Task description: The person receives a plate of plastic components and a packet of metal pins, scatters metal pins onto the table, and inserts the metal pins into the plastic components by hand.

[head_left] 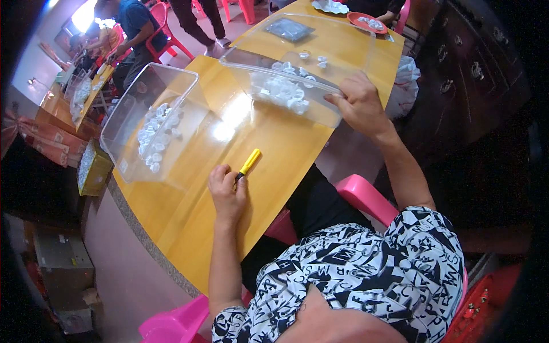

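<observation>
My left hand (pixel 227 191) rests near the middle of the table, its fingers closed on a small yellow-and-black pen-shaped tool (pixel 250 162), whose exact kind I cannot make out. The yellow end points away from me. My right hand (pixel 362 103) grips the near right rim of a clear plastic bin (pixel 320 111). Small white plastic parts (pixel 280 91) lie heaped inside that bin, toward its near side. To the left of it stands a second clear plastic bin (pixel 117 134), with more white round parts (pixel 157 134) in it.
The bins stand on a yellow wooden table (pixel 274 171). Farther off are a grey plastic bag (pixel 290 30) and a red plate (pixel 357 20) of white parts. Pink chairs (pixel 366 197) stand close to me. A yellow box (pixel 94 177) sits beyond the left edge. Other people work at the upper left.
</observation>
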Motion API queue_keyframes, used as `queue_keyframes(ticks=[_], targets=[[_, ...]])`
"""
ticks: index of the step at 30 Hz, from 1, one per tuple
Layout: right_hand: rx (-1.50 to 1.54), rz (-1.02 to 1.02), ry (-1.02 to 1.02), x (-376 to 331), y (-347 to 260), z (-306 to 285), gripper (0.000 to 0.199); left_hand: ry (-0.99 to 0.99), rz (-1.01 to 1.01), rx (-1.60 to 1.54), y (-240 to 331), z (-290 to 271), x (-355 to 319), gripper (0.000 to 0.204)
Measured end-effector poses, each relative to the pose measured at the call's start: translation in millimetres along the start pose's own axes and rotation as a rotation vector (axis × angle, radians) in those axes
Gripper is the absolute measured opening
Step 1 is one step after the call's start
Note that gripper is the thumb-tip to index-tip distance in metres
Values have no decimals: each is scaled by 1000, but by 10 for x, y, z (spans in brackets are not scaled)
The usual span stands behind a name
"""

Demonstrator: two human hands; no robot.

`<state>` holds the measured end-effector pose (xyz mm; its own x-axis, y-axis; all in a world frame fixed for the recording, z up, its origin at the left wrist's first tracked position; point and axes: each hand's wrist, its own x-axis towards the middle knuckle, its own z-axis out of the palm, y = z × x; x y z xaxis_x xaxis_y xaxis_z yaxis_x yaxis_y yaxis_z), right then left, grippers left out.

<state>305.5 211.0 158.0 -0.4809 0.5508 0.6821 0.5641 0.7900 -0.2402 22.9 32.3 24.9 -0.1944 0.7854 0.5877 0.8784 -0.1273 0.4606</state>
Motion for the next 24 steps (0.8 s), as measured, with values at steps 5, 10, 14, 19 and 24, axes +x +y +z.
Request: queue_keyframes(ticks=[5, 10, 14, 19, 24], targets=[[-21, 30, 59, 447, -120, 453, 25, 15, -9, -26, -27, 18, 4, 16], [-98, 50, 98, 825, -97, 1145, 27, -11, -12, -52, -1, 33, 44, 17], [-33, 69, 113, 1011, -305, 1627, 27, 5, -5, -36, -103, 54, -63, 19], [-83, 149, -40, 1181, -325, 1858, 28, -25, -40, -53, -29, 37, -17, 21], [-49, 147, -38, 1277, -352, 2018, 29, -31, -4, -47, -118, 14, -12, 21]])
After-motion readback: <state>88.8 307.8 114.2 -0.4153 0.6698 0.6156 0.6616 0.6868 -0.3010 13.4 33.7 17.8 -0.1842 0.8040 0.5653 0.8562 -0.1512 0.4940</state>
